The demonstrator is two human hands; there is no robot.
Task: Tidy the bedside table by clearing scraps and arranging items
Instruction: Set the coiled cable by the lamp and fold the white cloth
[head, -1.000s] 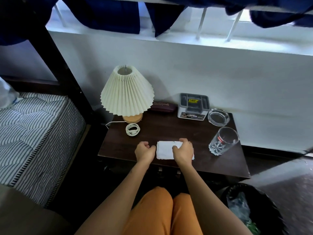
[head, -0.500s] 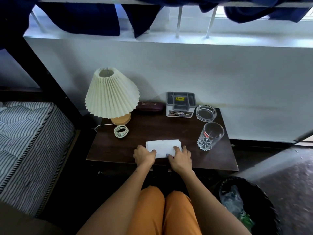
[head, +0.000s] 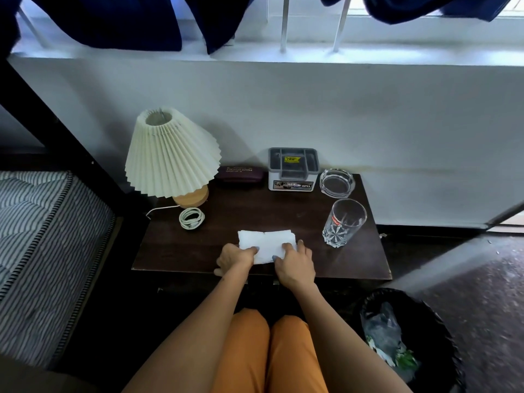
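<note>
Fingers [head: 252,250] of the left hand [head: 232,258] and those of the right hand [head: 295,263] press flat on the near corners of a folded white cloth [head: 268,242], which lies between them at the dark surface's [head: 175,251] front edge, rectangular and slightly rumpled.

Setting: a bedroom in a home. Evidence: striped mattress [head: 42,251] in a dark bed frame [head: 56,123] at 9 o'clock; small dark bench [head: 283,214] against the white wall as nightstand. On it a pleated-shade lamp [head: 170,157] at 11 o'clock, coiled white cable [head: 192,218], glasses case [head: 241,174], ashtray [head: 336,182], drinking glass [head: 343,222]. Dark blue curtains [head: 113,21] at 12 o'clock. Lined waste bin [head: 411,341] on the floor, 4 o'clock.
</note>
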